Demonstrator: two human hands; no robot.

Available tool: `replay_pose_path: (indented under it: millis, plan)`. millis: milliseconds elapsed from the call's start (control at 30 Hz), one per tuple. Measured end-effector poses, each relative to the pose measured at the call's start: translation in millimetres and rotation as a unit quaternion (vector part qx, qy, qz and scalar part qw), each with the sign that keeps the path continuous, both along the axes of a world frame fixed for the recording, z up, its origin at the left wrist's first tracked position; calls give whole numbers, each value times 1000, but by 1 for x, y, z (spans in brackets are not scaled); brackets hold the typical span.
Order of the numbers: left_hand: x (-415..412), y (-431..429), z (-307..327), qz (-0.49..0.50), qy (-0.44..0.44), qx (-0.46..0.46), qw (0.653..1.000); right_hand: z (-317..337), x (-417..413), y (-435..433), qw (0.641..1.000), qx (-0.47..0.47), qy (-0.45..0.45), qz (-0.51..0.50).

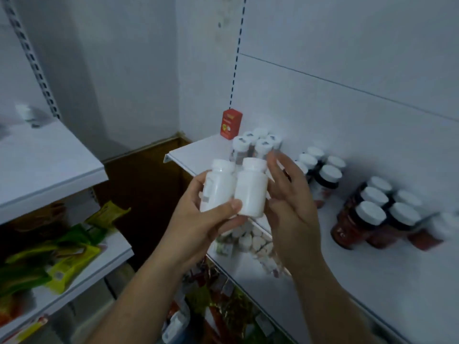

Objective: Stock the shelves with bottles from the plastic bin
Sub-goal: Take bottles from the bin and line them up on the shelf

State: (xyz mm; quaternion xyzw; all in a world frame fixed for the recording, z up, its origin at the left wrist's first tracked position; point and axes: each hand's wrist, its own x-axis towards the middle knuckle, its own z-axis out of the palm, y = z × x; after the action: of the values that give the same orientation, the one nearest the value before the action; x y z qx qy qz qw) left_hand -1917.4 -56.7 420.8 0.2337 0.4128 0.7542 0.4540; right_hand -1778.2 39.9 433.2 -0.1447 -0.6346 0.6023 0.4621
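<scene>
My left hand (198,219) grips two plain white bottles (236,189) side by side, thumb across their lower fronts, in front of the white shelf (323,269) on the right. My right hand (288,194) is beside the right bottle, fingers straight and spread, touching or nearly touching its side. On the shelf behind stands a cluster of white-capped clear bottles (258,142). The plastic bin is not in view.
A red box (231,124) stands at the shelf's back left corner. Dark and red white-capped bottles (372,214) fill the shelf to the right. A bag of white pieces (255,244) lies below my hands. Green packets (62,256) sit on the left shelving.
</scene>
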Motion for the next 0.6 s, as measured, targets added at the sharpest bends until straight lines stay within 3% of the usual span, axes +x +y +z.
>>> replay_pose_path:
  millis: [67,167,267,400,533,600]
  plan:
    - [7,12,2,-8,34,-3,999,6,7,2,993,-104,1,-54]
    - [17,29,4,-42,85,9,995,4,24,8,983,-51,-129,-124]
    - [30,48,2,-63,137,14,988,3,42,7,974,-55,-154,-157]
    - [56,71,-2,-134,104,15,985,5,78,4,958,-108,-126,-234]
    - [84,83,-6,-251,-13,24,968,6,126,-3,937,-155,-110,-293]
    - [102,82,-5,-272,-15,19,962,7,151,-10,928,-166,-103,-318]
